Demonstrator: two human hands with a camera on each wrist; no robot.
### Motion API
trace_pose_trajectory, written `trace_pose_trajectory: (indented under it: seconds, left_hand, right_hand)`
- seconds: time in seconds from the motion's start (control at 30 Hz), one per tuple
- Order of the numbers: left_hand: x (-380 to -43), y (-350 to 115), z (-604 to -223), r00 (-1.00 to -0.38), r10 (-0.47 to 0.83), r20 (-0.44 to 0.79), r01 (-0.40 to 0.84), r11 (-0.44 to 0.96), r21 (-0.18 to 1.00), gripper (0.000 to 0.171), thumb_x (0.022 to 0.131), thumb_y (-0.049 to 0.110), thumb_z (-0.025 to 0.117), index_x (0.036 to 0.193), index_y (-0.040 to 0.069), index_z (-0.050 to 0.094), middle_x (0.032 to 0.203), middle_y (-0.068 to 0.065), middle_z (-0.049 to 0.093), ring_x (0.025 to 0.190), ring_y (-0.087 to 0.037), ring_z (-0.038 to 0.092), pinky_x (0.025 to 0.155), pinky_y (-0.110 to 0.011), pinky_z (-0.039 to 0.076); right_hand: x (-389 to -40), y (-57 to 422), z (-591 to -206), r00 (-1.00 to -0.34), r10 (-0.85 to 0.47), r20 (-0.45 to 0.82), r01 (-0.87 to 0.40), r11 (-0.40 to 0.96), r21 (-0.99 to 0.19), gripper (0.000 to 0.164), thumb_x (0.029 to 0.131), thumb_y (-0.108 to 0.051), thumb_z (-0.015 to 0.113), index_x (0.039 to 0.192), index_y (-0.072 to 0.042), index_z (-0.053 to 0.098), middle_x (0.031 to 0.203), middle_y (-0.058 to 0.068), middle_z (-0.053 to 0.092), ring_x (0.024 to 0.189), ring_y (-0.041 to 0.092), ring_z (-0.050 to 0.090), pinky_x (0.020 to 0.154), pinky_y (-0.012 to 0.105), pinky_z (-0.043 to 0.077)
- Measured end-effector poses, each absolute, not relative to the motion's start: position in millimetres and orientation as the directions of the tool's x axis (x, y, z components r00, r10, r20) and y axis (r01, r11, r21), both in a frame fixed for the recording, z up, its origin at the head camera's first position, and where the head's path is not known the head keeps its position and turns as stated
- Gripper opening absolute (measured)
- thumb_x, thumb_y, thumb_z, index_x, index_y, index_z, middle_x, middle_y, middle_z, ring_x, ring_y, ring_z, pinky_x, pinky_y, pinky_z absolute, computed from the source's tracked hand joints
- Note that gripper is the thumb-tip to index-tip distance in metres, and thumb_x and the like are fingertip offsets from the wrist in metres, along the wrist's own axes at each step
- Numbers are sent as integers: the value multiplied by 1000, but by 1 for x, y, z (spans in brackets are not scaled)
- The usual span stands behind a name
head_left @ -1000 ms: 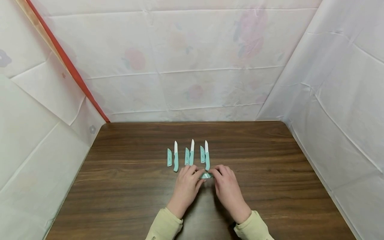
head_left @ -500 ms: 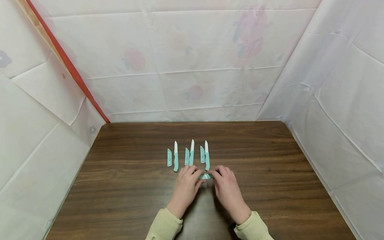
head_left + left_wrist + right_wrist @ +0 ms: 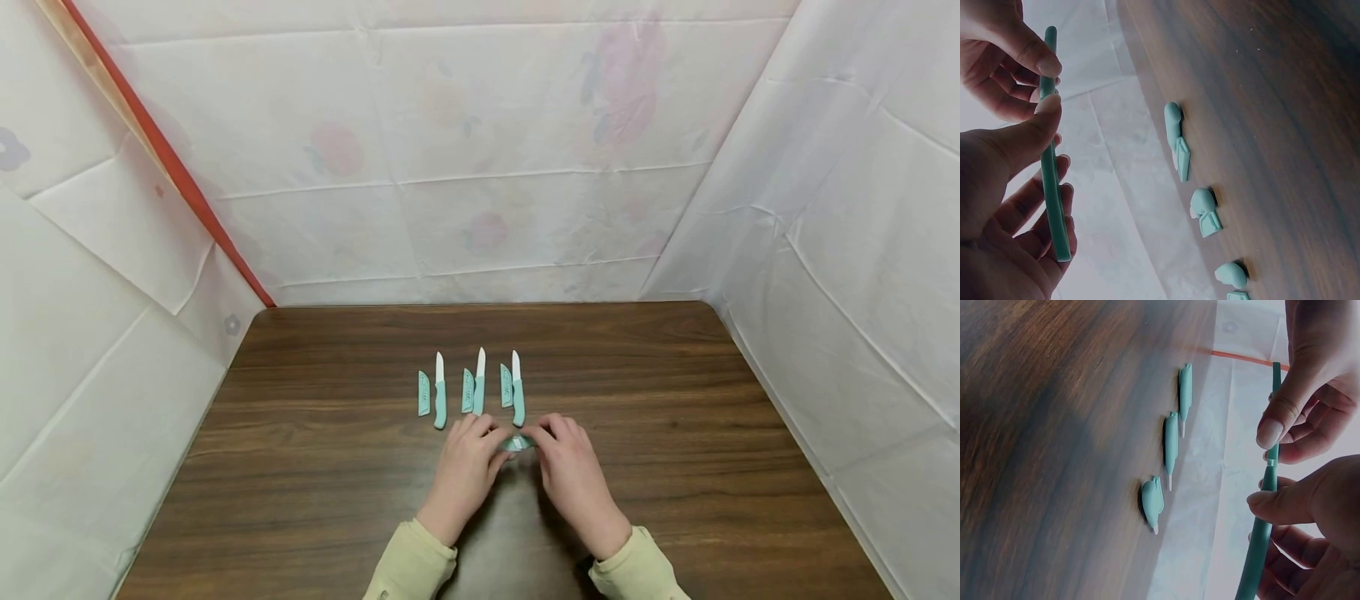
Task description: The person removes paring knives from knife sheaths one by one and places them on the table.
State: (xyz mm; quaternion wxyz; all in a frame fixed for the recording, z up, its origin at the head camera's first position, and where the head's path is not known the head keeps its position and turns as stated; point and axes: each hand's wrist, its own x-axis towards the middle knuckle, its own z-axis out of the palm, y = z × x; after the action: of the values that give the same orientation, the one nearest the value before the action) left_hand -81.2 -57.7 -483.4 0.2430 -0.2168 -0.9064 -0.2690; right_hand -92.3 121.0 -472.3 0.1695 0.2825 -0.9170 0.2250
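Both hands hold a small teal-handled paring knife between them, just above the table in front of the row of knives. My left hand [image 3: 463, 467] pinches the teal sheath [image 3: 1054, 203], its thumb on the near face. My right hand [image 3: 570, 471] grips the paring knife's handle [image 3: 1256, 553] between thumb and fingers. In the right wrist view, sheath and handle line up end to end, with a narrow pale strip between them. The blade is otherwise hidden inside the sheath.
Three more paring knives with white blades, the left one [image 3: 440, 406], middle one [image 3: 480, 392] and right one [image 3: 518, 404], lie pointing away on the brown wooden table [image 3: 300, 483]. Beside each lies a teal sheath [image 3: 423, 393]. White patterned sheeting [image 3: 487, 150] stands behind and at the sides.
The hands stay almost where they were, both still holding the sheathed knife. The knife has shifted and tilted very slightly between the fingers. The knives on the table have not moved.
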Motion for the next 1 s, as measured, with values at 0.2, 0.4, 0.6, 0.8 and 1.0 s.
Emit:
trace_pose_trajectory:
  seconds: [0.2,0.4,0.6,0.8,1.0]
  left_hand:
    - [-80,-59,-484,-796,257,548,514,764,390,26,70,14,86,93,14,73,89,3,58,81,-16,51,65,-31,42]
    - [-81,-58,-484,-797,248,550,512,761,399,27,70,14,86,94,14,73,89,3,58,81,-16,51,65,-30,41]
    - [-82,-58,-484,-794,255,551,518,758,395,26,70,14,86,92,14,73,90,3,59,82,-17,52,66,-31,42]
    - [-82,-58,-484,-797,249,551,515,756,404,26,70,14,86,93,14,73,90,3,59,83,-17,52,67,-32,42]
    - [-81,-59,-484,-800,249,546,513,756,406,27,70,14,86,95,13,74,91,3,60,83,-17,52,68,-32,43]
  right_hand:
    - [-92,121,-472,-783,-450,430,-597,736,-319,32,78,8,71,102,-14,71,96,-1,55,87,21,53,78,41,46]
    - [-92,121,-472,-786,-448,426,-594,738,-320,31,79,7,71,102,-14,71,97,-1,55,88,22,53,77,41,46]
    - [-92,122,-472,-785,-446,430,-594,738,-320,31,79,7,71,101,-14,71,98,0,55,89,22,53,78,42,46]
    - [-92,122,-472,-785,-447,430,-594,741,-313,30,80,7,71,101,-14,71,97,0,55,88,22,53,76,42,46]
    - [-92,123,-473,-786,-443,431,-592,742,-315,30,79,7,71,101,-15,71,96,-1,55,87,22,53,75,41,46]
